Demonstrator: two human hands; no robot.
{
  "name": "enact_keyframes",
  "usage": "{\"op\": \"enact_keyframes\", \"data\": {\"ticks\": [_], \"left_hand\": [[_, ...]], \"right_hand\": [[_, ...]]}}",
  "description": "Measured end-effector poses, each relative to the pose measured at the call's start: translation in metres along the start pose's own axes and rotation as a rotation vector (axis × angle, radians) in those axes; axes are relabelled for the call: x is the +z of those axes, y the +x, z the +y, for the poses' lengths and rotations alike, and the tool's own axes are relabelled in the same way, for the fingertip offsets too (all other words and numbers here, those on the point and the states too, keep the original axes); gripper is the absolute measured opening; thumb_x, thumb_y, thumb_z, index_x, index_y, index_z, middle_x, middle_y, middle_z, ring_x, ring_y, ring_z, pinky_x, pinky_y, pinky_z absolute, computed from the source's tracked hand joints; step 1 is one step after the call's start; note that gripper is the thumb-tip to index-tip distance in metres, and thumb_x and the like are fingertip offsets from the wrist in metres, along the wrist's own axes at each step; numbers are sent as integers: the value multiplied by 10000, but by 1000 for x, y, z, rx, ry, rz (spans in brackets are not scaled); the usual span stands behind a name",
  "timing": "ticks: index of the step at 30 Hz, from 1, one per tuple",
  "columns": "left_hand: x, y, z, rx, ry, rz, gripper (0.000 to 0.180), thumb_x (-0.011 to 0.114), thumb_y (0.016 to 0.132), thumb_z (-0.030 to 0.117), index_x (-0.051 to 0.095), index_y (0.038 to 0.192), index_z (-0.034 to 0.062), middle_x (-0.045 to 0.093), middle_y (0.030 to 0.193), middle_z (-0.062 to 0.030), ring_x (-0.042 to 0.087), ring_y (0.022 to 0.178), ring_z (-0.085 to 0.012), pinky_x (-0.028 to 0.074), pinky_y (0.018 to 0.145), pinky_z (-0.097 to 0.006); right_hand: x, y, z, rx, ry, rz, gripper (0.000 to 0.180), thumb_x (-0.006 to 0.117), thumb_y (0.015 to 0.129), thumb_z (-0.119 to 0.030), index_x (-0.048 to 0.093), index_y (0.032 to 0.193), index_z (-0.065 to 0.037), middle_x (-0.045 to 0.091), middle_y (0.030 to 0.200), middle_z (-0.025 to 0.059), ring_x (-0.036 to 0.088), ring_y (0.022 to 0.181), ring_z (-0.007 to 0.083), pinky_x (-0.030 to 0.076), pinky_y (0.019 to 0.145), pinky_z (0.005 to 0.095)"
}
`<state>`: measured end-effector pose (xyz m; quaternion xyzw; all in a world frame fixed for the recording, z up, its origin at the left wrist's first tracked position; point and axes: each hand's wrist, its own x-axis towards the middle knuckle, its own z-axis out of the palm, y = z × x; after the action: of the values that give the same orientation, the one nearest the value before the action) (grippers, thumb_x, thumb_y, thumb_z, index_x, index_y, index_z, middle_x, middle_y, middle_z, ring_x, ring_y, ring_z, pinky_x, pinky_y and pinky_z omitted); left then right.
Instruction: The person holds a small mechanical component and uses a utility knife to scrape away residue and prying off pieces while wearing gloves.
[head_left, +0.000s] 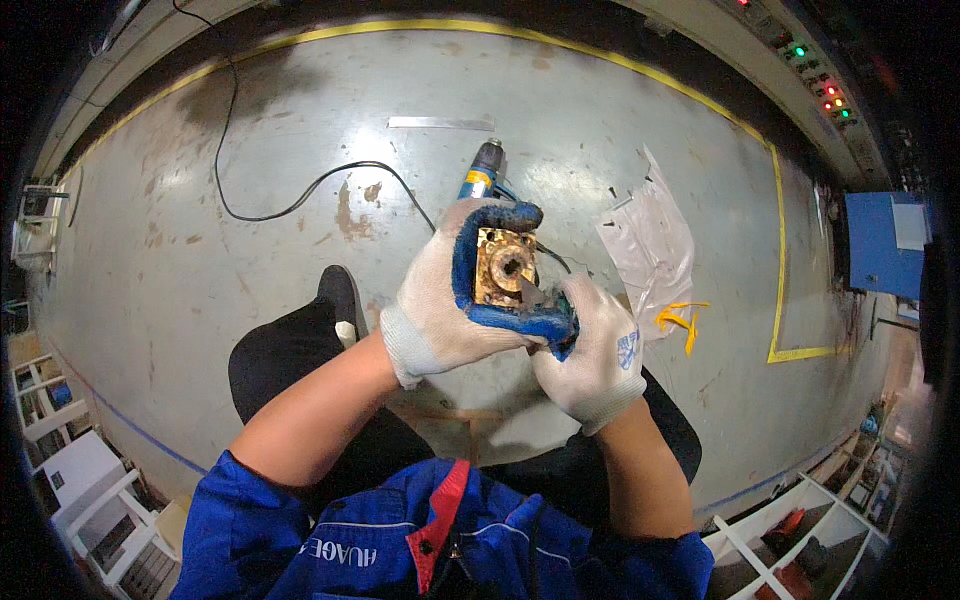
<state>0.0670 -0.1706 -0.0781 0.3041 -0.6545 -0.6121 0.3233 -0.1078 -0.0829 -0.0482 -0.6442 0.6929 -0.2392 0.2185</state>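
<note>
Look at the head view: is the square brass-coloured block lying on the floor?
No: the brass-coloured block is held up above the floor in the gloved left hand, with the right hand beside it.

**Factory workshop floor**

Worn grey concrete floor [200, 250] with yellow boundary tape [780, 250], control panel with red and green indicator lights [815, 75], power tool [483, 170] on a black cable [290, 205], white shelving racks [80, 480], blue workwear.

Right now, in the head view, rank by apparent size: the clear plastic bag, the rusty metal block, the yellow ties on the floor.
1. clear plastic bag
2. rusty metal block, though it's held nearer the camera, so it looks bigger than it is
3. yellow ties
</note>
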Motion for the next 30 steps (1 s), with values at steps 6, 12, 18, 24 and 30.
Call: {"op": "enact_keyframes", "data": {"ticks": [6,12,18,24,30], "left_hand": [[-4,-1,0,-49,-102,-50,990,1007,636,303,426,1393,38,587,1237,-116,612,1133,-198,518,1000,-341],[-7,0,-4,26,71,-55,909,990,664,333,476,1348,26,609,1187,-116,630,1083,-194,531,964,-343],[-5,-1,4,12,90,-56,846,980,678,325,509,1313,23,605,1170,-115,622,1052,-202,525,958,-346],[-2,-4,0,-26,39,-56,821,980,674,317,529,1295,26,591,1187,-109,604,1068,-199,511,973,-341],[-4,0,3,21,7,-46,848,986,659,352,536,1297,22,592,1193,-117,615,1063,-208,515,972,-340]], "right_hand": [[-6,0,2,-97,-102,16,277,743,704,-212,608,895,-64,654,806,199,676,767,412,545,675,501],[-8,0,0,-72,-148,-19,293,755,723,-230,606,920,-72,665,826,184,686,766,394,556,674,488],[-5,-2,1,-47,-164,-54,298,757,736,-249,607,929,-77,672,838,176,696,799,383,565,696,478],[-7,-2,-2,-15,-178,-84,328,765,729,-251,609,961,-80,671,848,174,696,830,379,565,718,476],[-7,-1,-1,-72,-120,-37,320,771,727,-252,599,930,-74,655,822,170,686,811,379,557,690,479]]}}
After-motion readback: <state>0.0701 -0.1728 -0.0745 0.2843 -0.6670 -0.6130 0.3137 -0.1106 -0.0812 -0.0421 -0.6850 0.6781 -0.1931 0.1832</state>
